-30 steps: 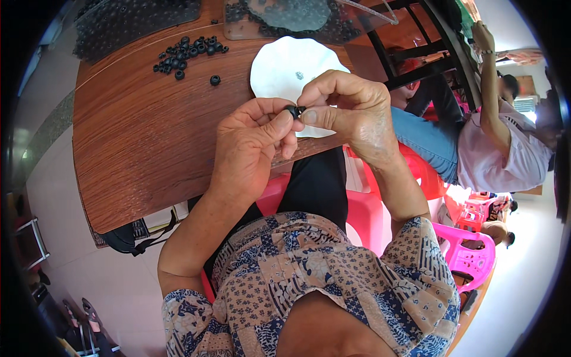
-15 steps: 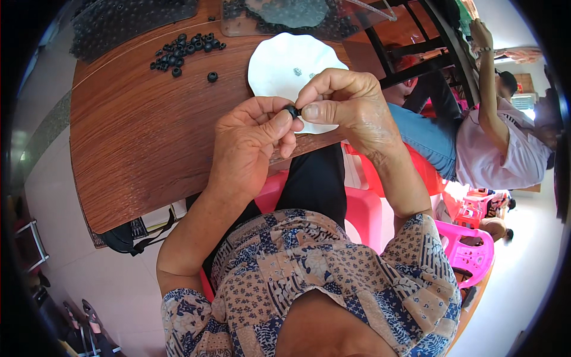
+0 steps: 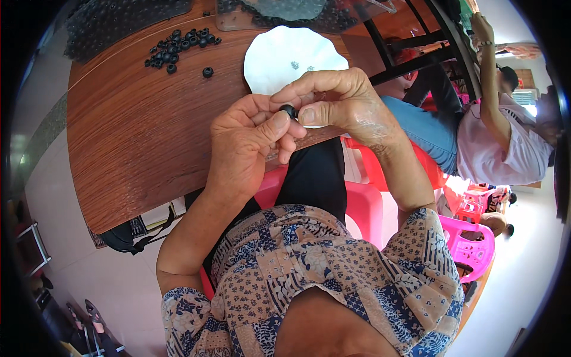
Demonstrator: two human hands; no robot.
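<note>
Between the thumb and fingers of my left hand [image 3: 238,143] is a small round black piece [image 3: 289,111], shaped like a bead or knob. My right hand [image 3: 360,113] is closed too, its thumb tip against the right side of the same piece; its index finger bends behind and partly out of sight. Beyond my hands lies a white wavy-edged plate [image 3: 270,56] with small silvery-grey bits [image 3: 294,65] on it. Further left on the table is a loose heap of similar black pieces [image 3: 175,49], with a single black piece [image 3: 207,72] nearer.
The brown wooden table [image 3: 131,137] carries clear plastic containers of black pieces [image 3: 119,27] along its far side. A person in a pale top [image 3: 493,143] sits at the right. A pink chair [image 3: 470,247] and a black bag [image 3: 122,237] are nearby.
My right index finger has slid left, further over the black piece. Both hands stay together around it. The table and plate sit slightly higher and further left in view.
</note>
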